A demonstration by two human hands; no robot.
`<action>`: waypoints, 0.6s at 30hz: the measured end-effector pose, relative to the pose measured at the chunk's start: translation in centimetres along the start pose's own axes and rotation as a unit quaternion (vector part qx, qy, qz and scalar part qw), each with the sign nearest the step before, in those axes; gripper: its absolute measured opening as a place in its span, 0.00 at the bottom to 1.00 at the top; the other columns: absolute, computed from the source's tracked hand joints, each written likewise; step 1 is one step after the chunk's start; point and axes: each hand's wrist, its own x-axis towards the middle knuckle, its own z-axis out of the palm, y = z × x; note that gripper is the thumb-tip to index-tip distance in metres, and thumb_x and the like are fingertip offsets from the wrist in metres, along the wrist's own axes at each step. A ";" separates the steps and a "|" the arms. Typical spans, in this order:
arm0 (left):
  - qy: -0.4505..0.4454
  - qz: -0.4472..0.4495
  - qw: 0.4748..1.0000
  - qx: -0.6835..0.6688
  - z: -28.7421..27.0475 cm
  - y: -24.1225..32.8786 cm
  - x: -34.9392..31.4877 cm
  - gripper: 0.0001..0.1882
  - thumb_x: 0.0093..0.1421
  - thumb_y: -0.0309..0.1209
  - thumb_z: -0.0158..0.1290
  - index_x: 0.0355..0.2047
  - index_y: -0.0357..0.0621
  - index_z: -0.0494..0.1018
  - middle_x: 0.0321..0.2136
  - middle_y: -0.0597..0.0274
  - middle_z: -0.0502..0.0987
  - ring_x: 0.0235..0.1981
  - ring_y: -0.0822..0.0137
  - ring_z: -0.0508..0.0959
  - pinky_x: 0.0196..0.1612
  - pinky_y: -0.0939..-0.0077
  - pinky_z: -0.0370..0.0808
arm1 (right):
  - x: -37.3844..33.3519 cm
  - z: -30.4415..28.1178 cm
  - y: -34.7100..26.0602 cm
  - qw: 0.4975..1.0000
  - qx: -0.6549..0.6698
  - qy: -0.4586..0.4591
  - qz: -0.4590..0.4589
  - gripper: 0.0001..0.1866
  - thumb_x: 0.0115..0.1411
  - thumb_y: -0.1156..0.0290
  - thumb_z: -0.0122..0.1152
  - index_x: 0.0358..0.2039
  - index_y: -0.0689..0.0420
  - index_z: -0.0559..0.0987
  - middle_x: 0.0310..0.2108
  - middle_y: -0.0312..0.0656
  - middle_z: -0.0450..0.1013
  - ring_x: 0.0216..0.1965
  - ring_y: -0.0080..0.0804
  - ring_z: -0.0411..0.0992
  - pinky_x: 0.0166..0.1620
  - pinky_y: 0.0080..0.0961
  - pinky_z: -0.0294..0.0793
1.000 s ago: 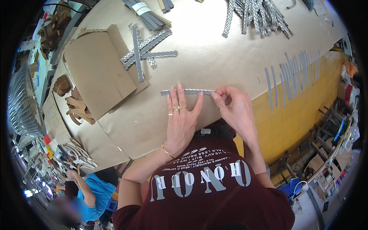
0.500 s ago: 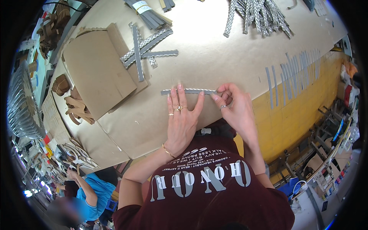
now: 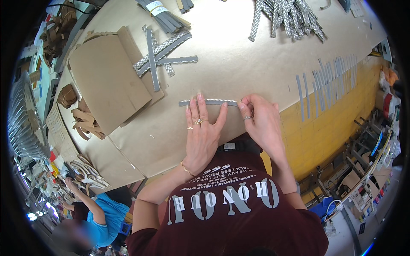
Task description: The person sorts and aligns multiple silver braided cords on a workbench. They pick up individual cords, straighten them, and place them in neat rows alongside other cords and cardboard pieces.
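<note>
A short grey strip with a silver braided edge [image 3: 215, 102] lies crosswise on the paper-covered table in front of me. My left hand [image 3: 203, 126] is flat with fingers spread, its fingertips pressing on the strip. At the strip's right end, my right hand [image 3: 262, 121] is closed in a pinch; the fingertips hide that end. Beyond my left hand, several similar grey and braided strips [image 3: 153, 59] lie crossed in a loose pile.
Brown card sheets [image 3: 104, 81] lie at the left. A bundle of grey strips [image 3: 164, 19] and a heap of silver braids [image 3: 288, 19] lie at the far side. Thin grey strips [image 3: 322, 85] line the right edge. A co-worker in blue [image 3: 104, 215] is at lower left.
My right hand's fingers have shifted and drawn closer together at the strip's right end. My left hand stays on the strip. The co-worker's arm has moved.
</note>
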 end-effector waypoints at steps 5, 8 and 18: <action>-0.010 0.002 1.000 0.018 -0.1 -0.1 0.0 0.37 0.57 0.21 0.47 0.68 0.61 0.57 0.65 0.25 0.50 0.67 0.31 0.53 0.68 0.45 0.52 | 0.0 0.5 0.0 0.999 -0.026 0.021 -0.017 0.07 0.64 0.67 0.58 0.32 0.57 0.76 0.25 0.40 0.73 0.28 0.38 0.70 0.40 0.34 0.59; -0.013 0.001 1.000 0.021 -0.1 0.1 0.1 0.37 0.58 0.22 0.47 0.68 0.64 0.57 0.65 0.25 0.50 0.67 0.31 0.54 0.68 0.44 0.52 | -0.1 0.8 0.1 0.998 -0.033 0.037 -0.029 0.06 0.64 0.68 0.58 0.32 0.57 0.75 0.26 0.39 0.73 0.29 0.38 0.71 0.40 0.34 0.60; 0.011 -0.007 0.999 0.032 0.1 0.5 0.1 0.38 0.58 0.20 0.45 0.67 0.69 0.60 0.65 0.23 0.48 0.66 0.29 0.53 0.68 0.44 0.50 | -1.9 2.6 2.8 0.974 -0.053 0.147 -0.163 0.16 0.59 0.67 0.63 0.49 0.48 0.78 0.41 0.39 0.72 0.37 0.35 0.70 0.45 0.34 0.60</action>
